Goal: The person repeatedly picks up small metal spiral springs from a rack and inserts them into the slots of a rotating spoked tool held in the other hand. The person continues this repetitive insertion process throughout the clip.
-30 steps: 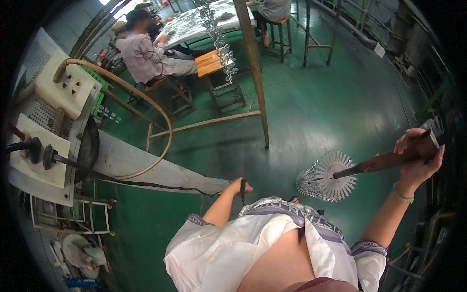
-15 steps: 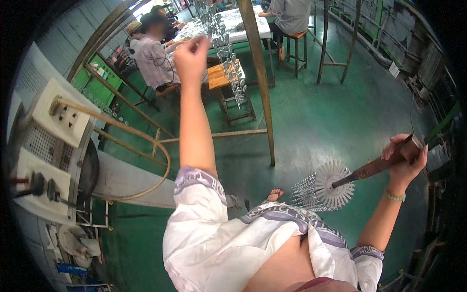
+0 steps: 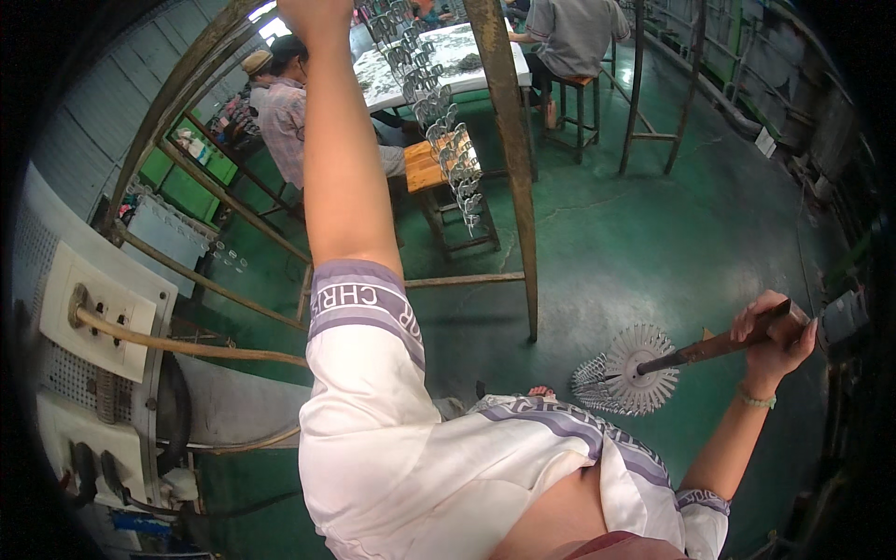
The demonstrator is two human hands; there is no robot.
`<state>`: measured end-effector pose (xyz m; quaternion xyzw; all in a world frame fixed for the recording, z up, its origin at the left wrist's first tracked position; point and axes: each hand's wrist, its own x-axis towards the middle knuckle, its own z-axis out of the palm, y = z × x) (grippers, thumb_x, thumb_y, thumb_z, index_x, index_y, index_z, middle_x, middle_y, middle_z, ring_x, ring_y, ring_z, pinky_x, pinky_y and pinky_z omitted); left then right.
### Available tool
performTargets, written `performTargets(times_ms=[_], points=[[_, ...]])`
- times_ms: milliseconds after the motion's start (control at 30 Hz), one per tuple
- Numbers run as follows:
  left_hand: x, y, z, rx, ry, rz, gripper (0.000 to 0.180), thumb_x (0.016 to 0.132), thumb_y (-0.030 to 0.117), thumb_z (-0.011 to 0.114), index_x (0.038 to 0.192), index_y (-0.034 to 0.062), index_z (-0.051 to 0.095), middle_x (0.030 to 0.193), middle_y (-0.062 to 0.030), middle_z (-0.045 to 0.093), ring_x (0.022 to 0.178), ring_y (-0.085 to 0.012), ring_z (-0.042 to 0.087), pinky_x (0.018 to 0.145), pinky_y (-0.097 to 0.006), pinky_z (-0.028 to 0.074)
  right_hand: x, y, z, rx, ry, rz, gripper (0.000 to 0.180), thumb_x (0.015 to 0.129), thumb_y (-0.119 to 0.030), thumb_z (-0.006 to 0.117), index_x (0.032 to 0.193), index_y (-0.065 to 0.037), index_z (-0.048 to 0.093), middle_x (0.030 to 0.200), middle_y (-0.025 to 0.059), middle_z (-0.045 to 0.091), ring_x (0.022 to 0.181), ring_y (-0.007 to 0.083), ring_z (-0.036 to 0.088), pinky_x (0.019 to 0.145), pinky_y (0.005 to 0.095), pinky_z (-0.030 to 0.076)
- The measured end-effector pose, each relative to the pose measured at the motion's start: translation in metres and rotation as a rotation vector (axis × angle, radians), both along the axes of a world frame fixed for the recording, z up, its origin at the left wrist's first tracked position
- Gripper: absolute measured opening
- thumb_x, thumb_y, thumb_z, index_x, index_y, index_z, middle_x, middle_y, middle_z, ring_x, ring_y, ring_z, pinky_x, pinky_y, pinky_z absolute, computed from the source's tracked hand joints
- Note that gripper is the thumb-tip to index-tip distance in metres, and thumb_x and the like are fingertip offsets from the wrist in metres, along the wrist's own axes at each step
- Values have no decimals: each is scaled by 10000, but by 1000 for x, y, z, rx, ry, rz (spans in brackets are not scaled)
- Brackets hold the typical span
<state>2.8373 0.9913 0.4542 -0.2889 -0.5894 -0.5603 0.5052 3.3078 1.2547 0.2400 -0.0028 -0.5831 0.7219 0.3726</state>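
Two hands at work, well apart. Right hand (image 3: 773,338) out at the right, fist closed round a dark rod handle (image 3: 714,348); the rod carries a round wire disc of radiating metal pieces (image 3: 623,371), held low above the green floor (image 3: 644,224). Left hand (image 3: 315,13) raised far overhead at the top edge, mostly cut off; cannot tell how open it is or what it grips. Hanging string of shiny metal pieces (image 3: 448,140) beside a rusty post (image 3: 509,159). Seated people at a far bench (image 3: 439,56).

Shiny metal wheel (image 3: 623,371) on a dark matt wooden handle (image 3: 719,347), glossy green floor (image 3: 635,233)
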Motion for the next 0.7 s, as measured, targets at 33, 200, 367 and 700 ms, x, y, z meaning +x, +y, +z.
performTargets(times_ms=[33, 200, 367, 700], points=[[-4, 2, 2, 22, -12, 11, 312, 652, 149, 776, 875, -29, 649, 821, -117, 664, 723, -179, 613, 663, -298, 471, -2, 1, 0, 32, -1, 16, 734, 850, -600, 231, 749, 67, 519, 552, 99, 448, 439, 196, 455, 430, 307, 384], [-12, 7, 5, 54, 32, 186, 267, 665, 143, 772, 834, -29, 657, 768, -104, 671, 677, -175, 617, 641, -304, 469, -10, 7, -5, 96, 23, 66, 727, 853, -599, 255, 750, 70, 520, 569, 90, 438, 442, 189, 448, 416, 308, 386], [-10, 8, 4, 100, 58, 140, 235, 674, 147, 761, 801, -28, 668, 755, -117, 676, 666, -183, 622, 653, -311, 469, -14, 10, -8, 85, 33, 80, 737, 844, -609, 276, 751, 78, 526, 567, 93, 447, 440, 188, 452, 405, 304, 382], [-18, 0, 3, 101, 76, 187, 174, 689, 84, 730, 793, -38, 665, 753, -113, 673, 673, -166, 615, 656, -297, 468, -16, 20, -17, 93, 28, 117, 731, 841, -604, 287, 749, 78, 530, 557, 94, 449, 434, 187, 461, 407, 297, 392]])
